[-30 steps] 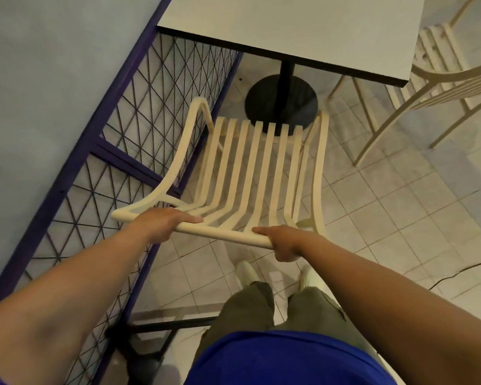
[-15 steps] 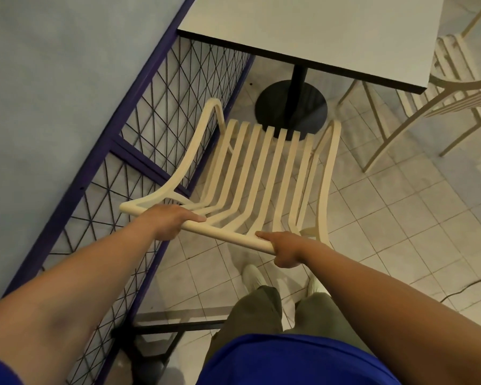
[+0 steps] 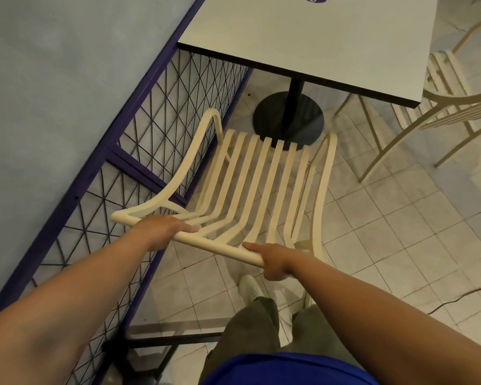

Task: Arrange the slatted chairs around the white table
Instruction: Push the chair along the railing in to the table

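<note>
A cream slatted chair (image 3: 250,184) stands in front of me, its seat pointing at the white table (image 3: 317,43). The seat's front edge overlaps the table's black round base (image 3: 289,118). My left hand (image 3: 161,232) grips the left part of the chair's top back rail. My right hand (image 3: 275,259) grips the same rail near its right end. A second cream slatted chair (image 3: 442,107) stands at the table's right side, partly under the tabletop and cut by the frame edge.
A purple-framed wire-mesh fence (image 3: 156,126) runs close along the chair's left side, with a grey wall behind it. The floor is pale tile (image 3: 400,232). A dark cable (image 3: 456,298) lies on the tiles at the right. My feet stand just behind the chair.
The view has shifted so the table and chair sit further right and lower. Both hands stay on the back rail; the chair's place relative to the table base looks about the same.
</note>
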Demonstrator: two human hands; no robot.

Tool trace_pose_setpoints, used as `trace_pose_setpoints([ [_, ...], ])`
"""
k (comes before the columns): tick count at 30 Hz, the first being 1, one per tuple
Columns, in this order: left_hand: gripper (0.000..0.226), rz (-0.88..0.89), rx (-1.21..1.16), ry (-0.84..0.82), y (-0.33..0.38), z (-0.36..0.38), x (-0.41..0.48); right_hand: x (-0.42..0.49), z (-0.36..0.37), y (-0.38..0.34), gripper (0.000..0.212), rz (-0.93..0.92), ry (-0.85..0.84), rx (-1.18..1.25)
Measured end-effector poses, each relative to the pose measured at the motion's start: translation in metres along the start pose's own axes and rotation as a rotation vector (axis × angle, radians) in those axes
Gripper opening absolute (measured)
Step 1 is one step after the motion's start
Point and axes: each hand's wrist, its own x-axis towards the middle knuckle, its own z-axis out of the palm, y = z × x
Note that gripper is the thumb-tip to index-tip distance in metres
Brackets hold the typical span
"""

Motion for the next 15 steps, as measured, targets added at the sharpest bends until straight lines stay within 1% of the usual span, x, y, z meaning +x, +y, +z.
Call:
trace_pose_setpoints([
  [6,0.081,-0.032,0.019,-0.015,-0.020,-0.001,-0.006,0.008,0.012,-0.020,0.093,-0.035,-0.019,0.046],
  [15,0.085,0.000,0.038,-0.014,-0.021,0.000,-0.007,0.010,0.012,-0.022,0.098,-0.020,-0.025,0.032],
])
